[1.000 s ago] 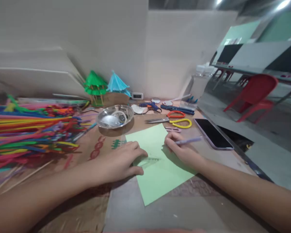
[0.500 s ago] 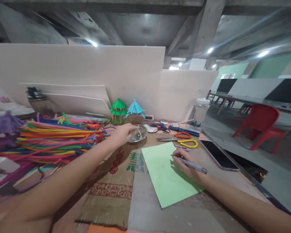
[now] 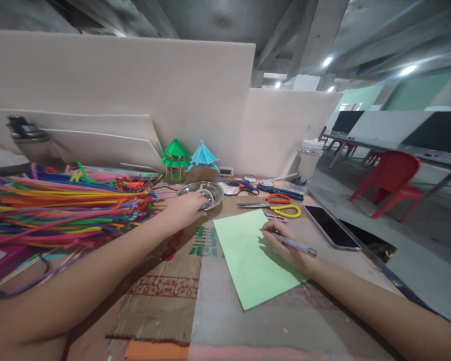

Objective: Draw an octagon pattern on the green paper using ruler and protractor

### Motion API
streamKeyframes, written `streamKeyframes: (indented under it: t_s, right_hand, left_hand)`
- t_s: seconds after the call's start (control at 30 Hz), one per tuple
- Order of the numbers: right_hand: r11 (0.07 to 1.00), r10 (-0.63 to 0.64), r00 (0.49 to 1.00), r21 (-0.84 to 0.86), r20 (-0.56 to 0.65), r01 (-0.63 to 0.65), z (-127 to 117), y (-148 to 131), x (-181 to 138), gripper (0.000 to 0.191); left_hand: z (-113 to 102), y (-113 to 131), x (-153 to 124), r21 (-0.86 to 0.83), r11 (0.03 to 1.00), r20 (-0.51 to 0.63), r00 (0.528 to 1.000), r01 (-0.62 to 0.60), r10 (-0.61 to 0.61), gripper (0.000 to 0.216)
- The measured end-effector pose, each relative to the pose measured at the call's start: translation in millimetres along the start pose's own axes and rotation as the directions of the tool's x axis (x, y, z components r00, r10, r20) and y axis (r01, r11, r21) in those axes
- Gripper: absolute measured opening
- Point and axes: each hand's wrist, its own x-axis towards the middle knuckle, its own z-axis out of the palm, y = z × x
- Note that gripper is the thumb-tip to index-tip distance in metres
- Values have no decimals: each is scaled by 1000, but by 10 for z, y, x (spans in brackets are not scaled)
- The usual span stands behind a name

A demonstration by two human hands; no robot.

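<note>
My left hand (image 3: pixel 186 208) covers the near left part of the metal bowl (image 3: pixel 221 193), so I can't tell whether my fingertips touch what lies inside. My right hand (image 3: pixel 285 245) hides part of the green paper (image 3: pixel 244 265), and the tip of my pen (image 3: pixel 296 245) is too small to make out. Both my forearms run out of view. At the left, the purple box (image 3: pixel 9 263) is cut off by the edge; so is the orange sheet (image 3: pixel 158 350) at the near side. On the far side of the counter (image 3: pixel 233 321), the little display's (image 3: pixel 225 171) figures are too small to read.
</note>
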Motion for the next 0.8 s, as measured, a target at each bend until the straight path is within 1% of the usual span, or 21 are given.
streamKeyframes:
  t_s: [0.13, 0.23, 0.33, 0.47, 0.53, 0.67, 0.73, 0.8]
  right_hand:
    - [1000, 7, 1000, -9, -3, -7, 11, 11, 3, 24]
    - [1000, 2, 1000, -16, 3, -2, 5, -3, 0, 23]
    - [1000, -13, 1000, -21, 16, 13, -12, -38, -2, 21]
    - [999, -26, 999, -27, 23, 27, -29, -78, 2, 20]
    - [999, -22, 999, -34, 28, 23, -30, -82, 3, 20]
    - [998, 2, 999, -55, 37, 0, -24, -63, -10, 23]
    - [998, 21, 999, -63, 43, -18, -35, -48, -15, 26]
    - [997, 39, 998, -71, 46, -35, -75, -31, -7, 29]
  left_hand:
    - [65, -33, -8, 26, 1000, 44, 999, 6, -7, 41]
    - [27, -45, -30, 44, 999, 71, 997, 18, -21, 40]
    - [-58, -48, -48, 59, 998, 91, 995, 38, -43, 40]
    - [-154, -128, -47, 85, 989, 98, 987, 123, -131, 42]
    - [-168, -197, -31, 85, 983, 127, 977, 162, -172, 42]
    - [-177, -293, -5, 84, 977, 186, 960, 195, -208, 41]
    - [-227, -273, -37, 99, 973, 171, 960, 207, -222, 39]
    - [-319, -175, -116, 125, 969, 120, 966, 212, -227, 38]
